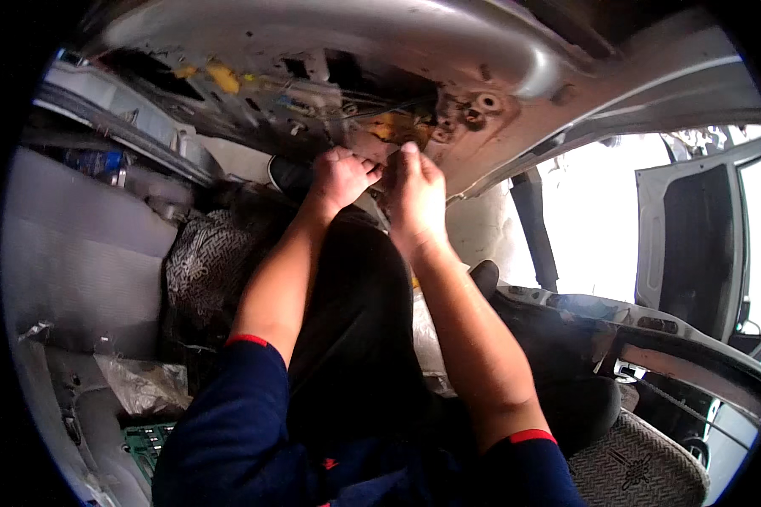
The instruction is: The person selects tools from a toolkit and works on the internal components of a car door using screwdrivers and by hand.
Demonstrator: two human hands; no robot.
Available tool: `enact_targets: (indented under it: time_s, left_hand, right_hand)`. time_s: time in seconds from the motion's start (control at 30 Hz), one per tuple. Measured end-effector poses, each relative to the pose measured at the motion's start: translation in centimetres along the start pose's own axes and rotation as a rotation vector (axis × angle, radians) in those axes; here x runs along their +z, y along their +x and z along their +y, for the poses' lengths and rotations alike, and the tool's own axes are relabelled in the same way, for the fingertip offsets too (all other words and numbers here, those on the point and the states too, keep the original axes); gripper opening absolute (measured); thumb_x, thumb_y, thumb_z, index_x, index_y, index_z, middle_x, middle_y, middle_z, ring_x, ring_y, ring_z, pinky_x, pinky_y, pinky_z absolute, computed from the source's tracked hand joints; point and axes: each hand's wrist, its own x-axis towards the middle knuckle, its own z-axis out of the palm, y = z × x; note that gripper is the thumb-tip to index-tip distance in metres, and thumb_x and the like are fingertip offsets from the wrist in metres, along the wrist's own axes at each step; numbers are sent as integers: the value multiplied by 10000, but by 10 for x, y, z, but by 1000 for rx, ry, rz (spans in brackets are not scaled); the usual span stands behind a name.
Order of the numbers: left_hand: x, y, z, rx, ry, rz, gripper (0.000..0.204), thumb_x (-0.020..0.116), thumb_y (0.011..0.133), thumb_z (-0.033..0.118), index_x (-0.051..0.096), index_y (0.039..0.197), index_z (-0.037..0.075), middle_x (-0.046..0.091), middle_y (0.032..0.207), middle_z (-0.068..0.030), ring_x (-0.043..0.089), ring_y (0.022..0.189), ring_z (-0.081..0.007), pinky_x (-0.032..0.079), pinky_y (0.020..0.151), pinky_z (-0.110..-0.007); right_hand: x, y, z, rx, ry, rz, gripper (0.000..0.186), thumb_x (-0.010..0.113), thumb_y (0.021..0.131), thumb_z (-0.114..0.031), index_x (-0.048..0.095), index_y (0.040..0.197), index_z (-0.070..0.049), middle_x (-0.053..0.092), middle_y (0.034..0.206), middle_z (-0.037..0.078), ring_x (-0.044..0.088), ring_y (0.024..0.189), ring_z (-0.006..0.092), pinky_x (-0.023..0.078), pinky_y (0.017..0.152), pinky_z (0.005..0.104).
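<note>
Both of my hands are raised close together at the lower edge of a bare, stained vehicle body panel (pixel 482 144) with cut-outs, holes and yellow patches. My left hand (pixel 342 177) is closed, its fingers curled in toward the right one. Close beside it, my right hand (pixel 418 193) is closed too, thumb uppermost and pressed against the fingers. Whatever lies between the fingertips is too small and dark to make out. Just above the hands, a thin dark cable (pixel 380 111) runs across the panel's openings.
A grey seat (pixel 84 245) stands at the left, with a patterned cloth (pixel 207 269) beside it. Clear plastic (pixel 144 384) and a green tray-like thing (pixel 148 444) lie at lower left. An open vehicle door (pixel 693 228) stands at the right. A patterned mat (pixel 643 465) lies at lower right.
</note>
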Motion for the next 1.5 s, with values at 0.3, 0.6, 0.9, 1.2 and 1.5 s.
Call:
enact_targets:
  time_s: [0.3,0.6,0.9,1.2,1.5]
  left_hand:
    - [-13,0,15,-44,75,-199,407,516,926,282,610,1219,15,669,1197,-125,629,1097,-260,487,976,-403]
    - [-150,-74,15,-402,-743,-283,274,535,999,131,585,1240,10,670,1141,-89,639,1048,-175,516,940,-337]
    - [-329,-271,31,-699,-141,-667,184,613,873,72,674,1037,15,679,1038,-148,667,967,-295,539,847,-411]
    - [-259,-274,99,-695,33,-493,346,710,843,390,686,819,46,664,814,-160,660,828,-363,528,744,-453]
    - [-248,-253,103,-953,179,-659,367,696,810,414,725,845,50,704,853,-182,688,860,-382,544,767,-484]
  right_hand:
    - [-33,0,-5,-14,4,-134,383,460,1069,-360,541,830,-72,491,654,-21,448,548,110,443,521,287]
    - [-158,-8,65,193,-573,-111,262,569,994,-252,677,1031,-15,623,810,41,573,693,147,484,619,302]
    - [-114,-15,68,189,-339,-356,245,596,1002,-230,663,1050,1,678,876,42,623,739,119,502,650,266]
    - [-116,-25,31,67,-416,-270,261,596,997,-228,675,1033,18,673,870,48,593,718,104,481,651,259]
    - [-67,-60,11,-241,-387,-214,258,597,1010,-234,613,877,-14,608,788,-14,515,737,82,415,672,260]
